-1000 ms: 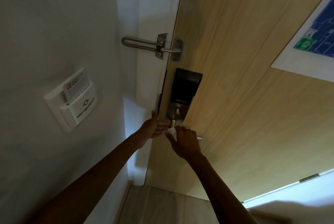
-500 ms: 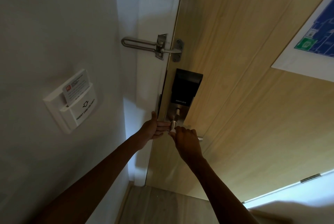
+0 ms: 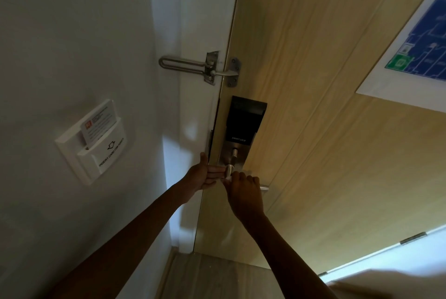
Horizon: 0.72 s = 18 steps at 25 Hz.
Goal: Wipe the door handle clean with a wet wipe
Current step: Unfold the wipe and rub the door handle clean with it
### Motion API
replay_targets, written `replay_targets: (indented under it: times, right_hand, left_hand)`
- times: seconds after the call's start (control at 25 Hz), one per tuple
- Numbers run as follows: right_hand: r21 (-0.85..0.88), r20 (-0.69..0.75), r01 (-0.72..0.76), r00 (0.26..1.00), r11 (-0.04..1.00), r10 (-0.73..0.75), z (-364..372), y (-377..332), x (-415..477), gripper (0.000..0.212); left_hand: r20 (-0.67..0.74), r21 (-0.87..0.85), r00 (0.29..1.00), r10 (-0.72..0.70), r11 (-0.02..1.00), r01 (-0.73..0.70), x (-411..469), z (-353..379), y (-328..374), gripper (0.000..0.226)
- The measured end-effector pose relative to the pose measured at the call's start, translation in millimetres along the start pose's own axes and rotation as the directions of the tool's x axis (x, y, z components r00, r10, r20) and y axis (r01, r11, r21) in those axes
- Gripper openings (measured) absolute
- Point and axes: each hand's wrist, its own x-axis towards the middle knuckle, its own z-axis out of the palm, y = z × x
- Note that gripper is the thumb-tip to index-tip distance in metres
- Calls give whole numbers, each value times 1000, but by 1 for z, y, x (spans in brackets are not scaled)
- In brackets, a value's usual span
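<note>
A silver lever door handle (image 3: 264, 188) sticks out from a smart lock (image 3: 245, 125) on the wooden door (image 3: 313, 81). My right hand (image 3: 243, 192) is wrapped over the handle's middle, pressing a white wet wipe (image 3: 227, 180) against it; only a small corner of the wipe shows. My left hand (image 3: 205, 175) rests by the door edge, fingers stretched toward the handle's pivot end (image 3: 229, 169), touching it. The handle's far tip pokes out to the right of my right hand.
A metal swing-bar door guard (image 3: 200, 68) sits above the lock. A white key-card holder (image 3: 94, 139) with a card is on the left wall. An evacuation plan (image 3: 415, 52) hangs on the door at upper right. Wooden floor lies below.
My right hand has slid a little along the handle toward its pivot, so less of the white wipe shows. My left hand has stayed in place.
</note>
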Motion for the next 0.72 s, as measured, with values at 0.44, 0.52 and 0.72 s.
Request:
replay_targets:
  times: [0.44,0.52,0.72]
  right_hand:
    - [14,113,171,979,985,-171,-25,77,-18,18]
    - [4,160,173,972,985,-171,-24,61,-10,20]
    - [80,209,108,970,991,-123,-20,20,7,25]
  left_hand:
    - [7,20,1000,11,1000,-11,-3,1,-2,78]
    - [14,18,1000,13,1000,-13,-2,-1,-3,77]
    - [25,18,1000,0,1000,-1,4,-3,-2,76]
